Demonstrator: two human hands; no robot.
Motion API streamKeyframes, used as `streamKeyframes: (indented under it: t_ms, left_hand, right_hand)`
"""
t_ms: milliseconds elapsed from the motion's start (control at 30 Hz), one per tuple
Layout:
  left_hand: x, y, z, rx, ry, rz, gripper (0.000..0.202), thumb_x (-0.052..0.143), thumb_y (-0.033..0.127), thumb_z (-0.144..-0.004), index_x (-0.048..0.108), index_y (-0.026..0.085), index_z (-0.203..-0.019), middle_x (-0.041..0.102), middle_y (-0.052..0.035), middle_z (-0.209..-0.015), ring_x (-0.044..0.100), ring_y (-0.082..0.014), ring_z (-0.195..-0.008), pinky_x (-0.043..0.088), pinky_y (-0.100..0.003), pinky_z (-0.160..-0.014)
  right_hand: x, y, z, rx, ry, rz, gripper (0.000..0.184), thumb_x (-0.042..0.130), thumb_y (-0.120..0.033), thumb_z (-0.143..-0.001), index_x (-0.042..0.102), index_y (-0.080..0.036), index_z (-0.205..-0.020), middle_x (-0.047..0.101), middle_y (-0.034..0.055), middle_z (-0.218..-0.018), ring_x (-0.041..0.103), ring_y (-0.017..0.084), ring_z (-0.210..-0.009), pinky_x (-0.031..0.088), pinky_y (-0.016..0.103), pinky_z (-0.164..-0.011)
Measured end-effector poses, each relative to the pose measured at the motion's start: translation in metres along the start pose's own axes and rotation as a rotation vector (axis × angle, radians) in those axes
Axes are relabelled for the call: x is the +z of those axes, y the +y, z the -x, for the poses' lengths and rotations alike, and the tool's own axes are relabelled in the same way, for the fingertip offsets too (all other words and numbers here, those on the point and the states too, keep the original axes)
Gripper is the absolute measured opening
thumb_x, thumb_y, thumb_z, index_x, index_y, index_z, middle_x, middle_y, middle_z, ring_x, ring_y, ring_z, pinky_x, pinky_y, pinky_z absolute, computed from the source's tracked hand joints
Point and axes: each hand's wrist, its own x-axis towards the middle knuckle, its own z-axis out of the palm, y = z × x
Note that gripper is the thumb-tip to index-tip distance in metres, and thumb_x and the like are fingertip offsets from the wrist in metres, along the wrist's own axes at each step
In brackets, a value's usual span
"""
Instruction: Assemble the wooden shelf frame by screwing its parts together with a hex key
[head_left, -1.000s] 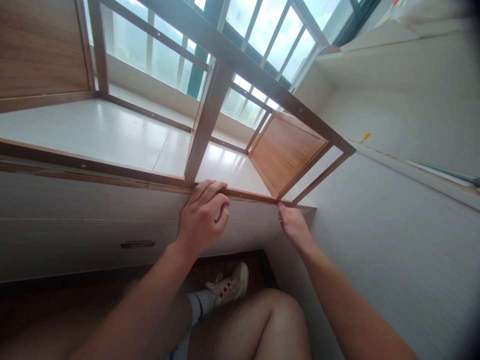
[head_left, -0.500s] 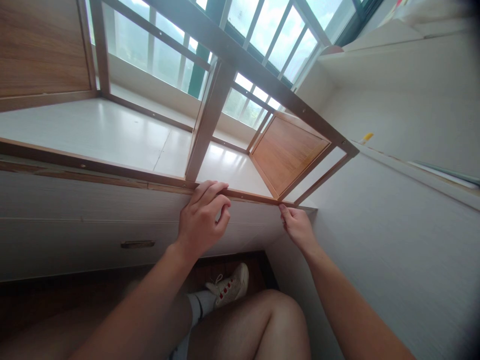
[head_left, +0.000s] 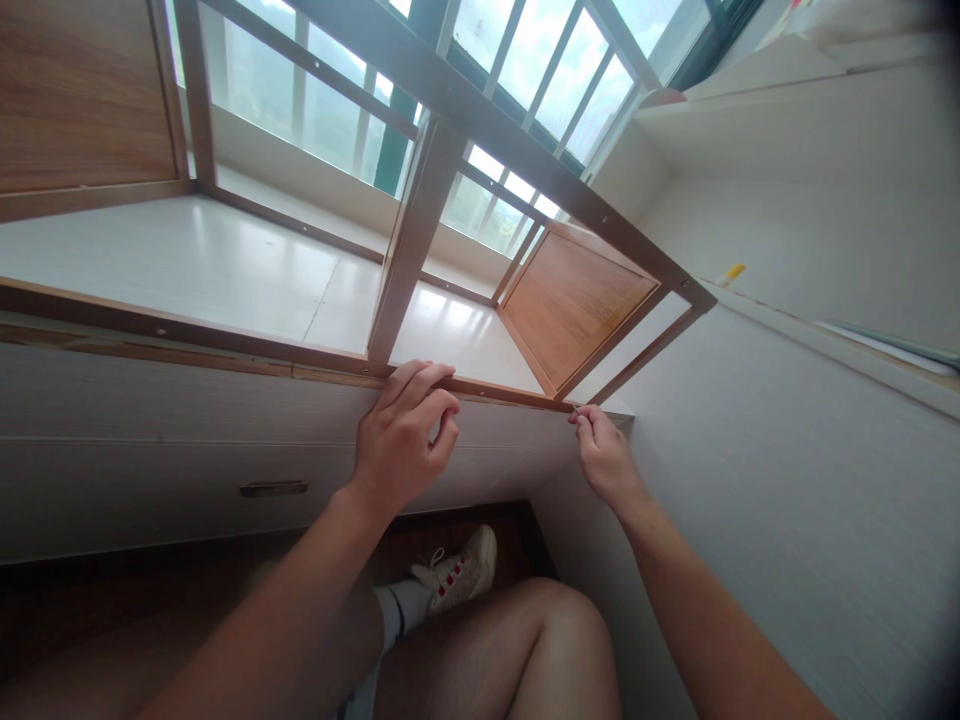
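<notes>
A wooden shelf frame (head_left: 420, 215) lies on its side on the white window ledge (head_left: 187, 265), with a brown panel (head_left: 574, 300) at its right end. My left hand (head_left: 405, 440) grips the frame's lower front rail (head_left: 502, 392), fingers curled over it. My right hand (head_left: 604, 450) is closed in a pinch at the rail's right corner, holding something small and thin that I cannot make out.
A white cabinet front with a drawer handle (head_left: 274, 488) runs below the ledge. A white wall (head_left: 787, 480) closes the right side. My knee (head_left: 532, 640) and a white shoe (head_left: 457, 572) are below. Barred windows (head_left: 525, 60) stand behind the frame.
My right hand has shifted a little right and up along the rail's corner and closed into a pinch. My left hand has stayed on the rail.
</notes>
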Motion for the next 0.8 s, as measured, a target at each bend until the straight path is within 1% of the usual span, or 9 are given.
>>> streamKeyframes:
  t_ms: [67,133,233,333,400,500,600,800]
  left_hand:
    - [0.0,0.0,0.0,0.0,0.0,0.0,0.013,0.056,0.012,-0.092,0.064,0.022,-0.088,0.064,-0.003,-0.132,0.049,-0.025,-0.133,0.039,-0.041,-0.117]
    - [0.0,0.0,0.0,0.001,0.0,0.0,0.013,0.056,0.012,-0.092,0.064,0.022,-0.088,0.064,-0.0029,-0.132,0.049,-0.025,-0.133,0.04,-0.041,-0.117]
    - [-0.001,0.0,0.001,-0.001,-0.001,-0.002,0.013,0.056,0.012,-0.092,0.064,0.022,-0.088,0.064,-0.003,-0.132,0.049,-0.0253,-0.133,0.04,-0.041,-0.116]
    - [-0.001,0.0,0.001,-0.003,-0.004,-0.003,0.013,0.056,0.012,-0.092,0.064,0.021,-0.088,0.064,-0.0032,-0.132,0.049,-0.0255,-0.134,0.04,-0.042,-0.117]
    - [0.0,0.0,0.001,0.0,-0.006,-0.001,0.013,0.056,0.012,-0.092,0.064,0.022,-0.088,0.064,-0.0032,-0.132,0.048,-0.0254,-0.134,0.039,-0.042,-0.117]
    - [0.001,0.0,0.001,0.001,-0.002,-0.002,0.013,0.056,0.012,-0.092,0.064,0.022,-0.089,0.064,-0.0028,-0.132,0.048,-0.0253,-0.134,0.039,-0.042,-0.117]
    - [0.001,0.0,0.001,0.001,0.002,-0.004,0.013,0.057,0.012,-0.091,0.064,0.022,-0.089,0.064,-0.0025,-0.133,0.048,-0.0251,-0.134,0.039,-0.042,-0.117]
    - [0.0,-0.001,0.001,-0.004,-0.003,-0.009,0.013,0.057,0.012,-0.091,0.065,0.022,-0.088,0.064,-0.0026,-0.133,0.049,-0.0252,-0.134,0.04,-0.041,-0.116]
  right_hand:
    - [-0.003,-0.002,0.002,-0.071,0.036,0.008,0.029,0.046,-0.039,-0.101,0.068,-0.02,-0.1,0.074,0.0085,-0.097,0.067,0.025,-0.089,0.047,0.036,-0.08]
    - [-0.006,-0.002,0.005,-0.137,0.071,0.017,0.029,0.05,-0.038,-0.1,0.072,-0.02,-0.103,0.074,0.0089,-0.101,0.067,0.024,-0.095,0.048,0.036,-0.086]
    - [-0.007,0.001,0.008,-0.21,0.109,0.045,0.027,0.055,-0.037,-0.099,0.074,-0.018,-0.1,0.075,0.0083,-0.094,0.068,0.024,-0.088,0.049,0.036,-0.084]
    - [-0.007,0.005,0.009,-0.263,0.127,0.075,0.027,0.056,-0.036,-0.099,0.076,-0.017,-0.1,0.074,0.0088,-0.093,0.067,0.024,-0.088,0.049,0.037,-0.085]
    - [-0.007,0.005,0.009,-0.3,0.142,0.11,0.029,0.055,-0.036,-0.1,0.076,-0.016,-0.105,0.071,0.0089,-0.087,0.064,0.025,-0.085,0.049,0.038,-0.083]
    - [-0.009,0.005,0.007,-0.386,0.168,0.221,0.035,0.048,-0.033,-0.103,0.072,-0.012,-0.117,0.063,0.0092,-0.083,0.059,0.026,-0.082,0.048,0.039,-0.08]
    - [-0.011,0.004,0.006,-0.468,0.146,0.322,0.037,0.042,-0.029,-0.106,0.066,-0.01,-0.126,0.061,0.01,-0.086,0.056,0.026,-0.085,0.048,0.04,-0.081]
    - [-0.014,0.005,0.009,-0.546,0.031,0.409,0.036,0.042,-0.026,-0.105,0.064,-0.009,-0.128,0.059,0.0104,-0.086,0.054,0.027,-0.088,0.047,0.039,-0.08]
